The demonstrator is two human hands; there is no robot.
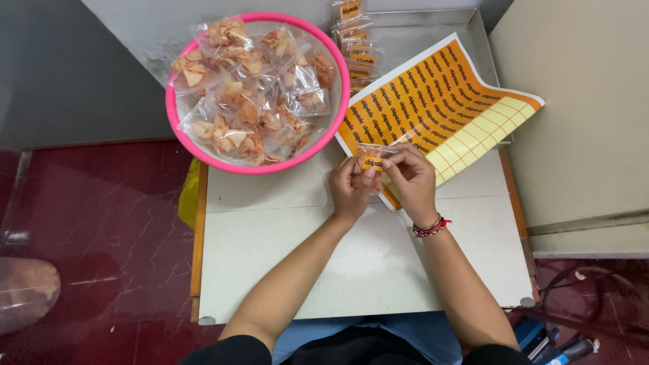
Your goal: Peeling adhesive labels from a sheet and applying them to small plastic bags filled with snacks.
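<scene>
— Packet, small and clear, with an orange sticker on its front: where is it sitting?

— Near the middle of the white table, held just above it, at about twelve o'clock from the person's chest. Both hands are on it.

— How are the fingers?

— The left hand pinches the packet's left edge between thumb and forefinger, the other fingers curled in under it. The right hand pinches the right edge and top the same way, thumb pressed onto the sticker side. Neither hand is spread. A red bead bracelet sits on the right wrist.

— What lies around it?

— Just behind the packet, toward one o'clock, an orange sticker sheet lies flat; its far right part is pale yellow where the labels are gone. The right hand covers the sheet's near corner.

— And the pink thing?

— A pink basin at about eleven o'clock, overhanging the table's far left edge. It is full of clear packets of chips, heaped loosely.

— Anything else?

— At twelve o'clock, beyond the sheet, a short row of labelled packets lies overlapped along the grey tray. A yellow bag pokes out at nine o'clock, beside the table edge, over the dark red floor.
</scene>
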